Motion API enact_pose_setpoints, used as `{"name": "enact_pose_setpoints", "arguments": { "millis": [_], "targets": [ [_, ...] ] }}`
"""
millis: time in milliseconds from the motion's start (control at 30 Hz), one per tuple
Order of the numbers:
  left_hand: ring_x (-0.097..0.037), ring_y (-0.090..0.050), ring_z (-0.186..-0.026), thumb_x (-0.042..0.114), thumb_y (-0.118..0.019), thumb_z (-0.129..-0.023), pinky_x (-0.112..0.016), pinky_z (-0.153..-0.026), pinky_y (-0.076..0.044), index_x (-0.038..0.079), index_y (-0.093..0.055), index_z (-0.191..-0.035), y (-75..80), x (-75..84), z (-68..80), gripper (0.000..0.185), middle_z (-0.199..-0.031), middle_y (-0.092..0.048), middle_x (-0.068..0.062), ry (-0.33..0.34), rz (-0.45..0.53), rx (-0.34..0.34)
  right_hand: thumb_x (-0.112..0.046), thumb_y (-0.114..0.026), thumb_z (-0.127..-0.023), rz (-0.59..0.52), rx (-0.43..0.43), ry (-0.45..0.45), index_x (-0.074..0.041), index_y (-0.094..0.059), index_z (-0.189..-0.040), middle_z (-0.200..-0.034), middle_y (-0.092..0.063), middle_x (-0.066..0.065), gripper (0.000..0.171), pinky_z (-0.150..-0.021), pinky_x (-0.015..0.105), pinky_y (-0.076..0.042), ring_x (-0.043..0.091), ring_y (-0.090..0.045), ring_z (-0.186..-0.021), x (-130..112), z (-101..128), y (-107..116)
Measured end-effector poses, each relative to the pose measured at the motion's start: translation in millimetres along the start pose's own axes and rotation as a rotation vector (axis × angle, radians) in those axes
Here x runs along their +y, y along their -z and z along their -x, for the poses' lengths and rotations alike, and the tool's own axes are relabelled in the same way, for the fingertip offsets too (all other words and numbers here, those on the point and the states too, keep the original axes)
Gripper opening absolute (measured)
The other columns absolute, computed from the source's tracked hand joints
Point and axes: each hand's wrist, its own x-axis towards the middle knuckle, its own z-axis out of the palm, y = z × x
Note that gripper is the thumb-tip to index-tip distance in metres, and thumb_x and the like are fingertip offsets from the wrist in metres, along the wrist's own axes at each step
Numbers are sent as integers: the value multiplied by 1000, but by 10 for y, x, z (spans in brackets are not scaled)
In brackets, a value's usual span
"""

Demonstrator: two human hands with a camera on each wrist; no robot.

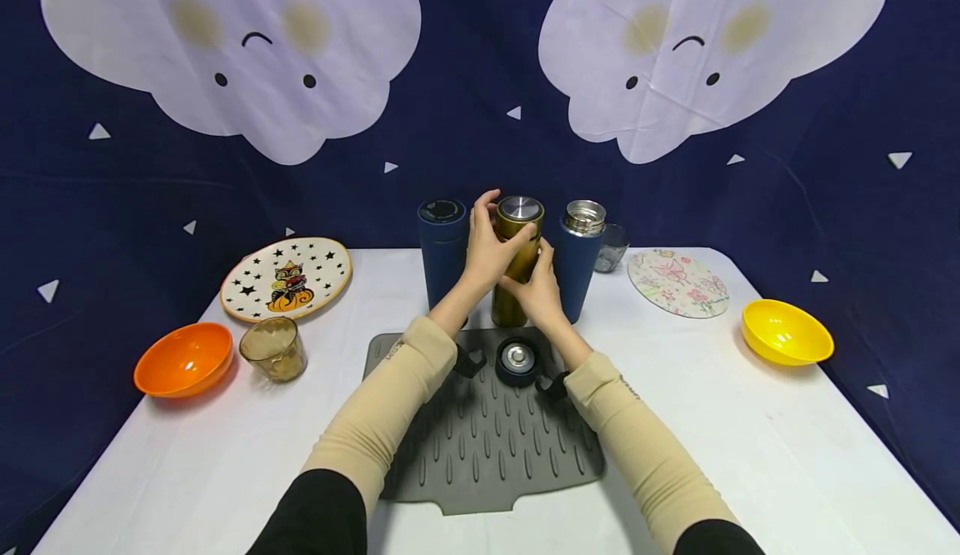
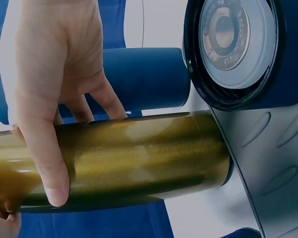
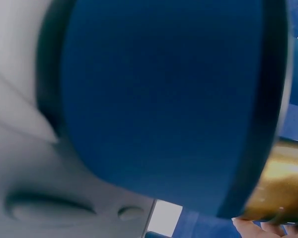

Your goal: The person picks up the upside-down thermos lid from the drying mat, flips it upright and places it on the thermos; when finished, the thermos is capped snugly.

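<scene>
A gold vacuum flask (image 1: 512, 309) with a steel-topped lid (image 1: 521, 208) stands upright behind the grey mat. High up, my left hand (image 1: 491, 247) grips it from the left, thumb across the front by the lid. My right hand (image 1: 538, 292) holds the body lower down from the right; in the left wrist view its thumb lies along the gold side. A capped blue flask (image 1: 442, 247) is close on the left, a lidless blue flask (image 1: 579, 267) on the right. In front, a removed blue lid (image 1: 518, 360) lies inside-up on the mat, large in the right wrist view.
The grey ribbed mat (image 1: 487, 472) lies under my forearms. An orange bowl (image 1: 186, 361), an amber glass (image 1: 274, 350) and a patterned plate (image 1: 285, 280) are at left. A grey glass (image 1: 612, 248), a floral round board (image 1: 678, 282) and a yellow bowl (image 1: 787, 332) are at right.
</scene>
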Motion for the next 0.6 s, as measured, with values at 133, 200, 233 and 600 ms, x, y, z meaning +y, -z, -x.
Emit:
{"name": "enact_pose_setpoints", "arguments": {
  "millis": [133,200,233,600],
  "targets": [
    [-28,-50,-111,23,-52,-88,-40,-92,-43,10,-26,-140,10,-8,13,60,-131,-42,-17,-14,43,-56,-24,-71,-82,-3,7,5,-10,-10,-144,-147,-20,22,88,-102,52,-30,38,-33,-129,7,5,5],
    [-28,-50,-112,23,-47,-88,-42,-93,-42,10,-27,-140,10,-12,19,57,-132,-42,-17,-14,49,-72,-22,-71,-81,-1,9,5,-10,-10,-144,-146,-22,22,88,-101,52,-31,38,-35,-127,8,6,6],
    [-28,-50,-112,25,-47,-89,-42,-93,-41,9,-28,-140,7,-12,19,57,-133,-41,-16,-11,50,-71,-22,-71,-81,1,9,6,-10,-10,-144,-146,-23,22,88,-101,51,-31,38,-35,-127,8,4,6],
    [-28,-46,-115,28,-57,-88,-41,-93,-42,13,-30,-139,-9,-2,19,60,-133,-37,-15,-11,-16,-22,-22,-71,-82,6,3,23,-9,-9,-144,-147,-21,24,88,-103,51,-28,39,-30,-131,16,-3,2]
  ]
}}
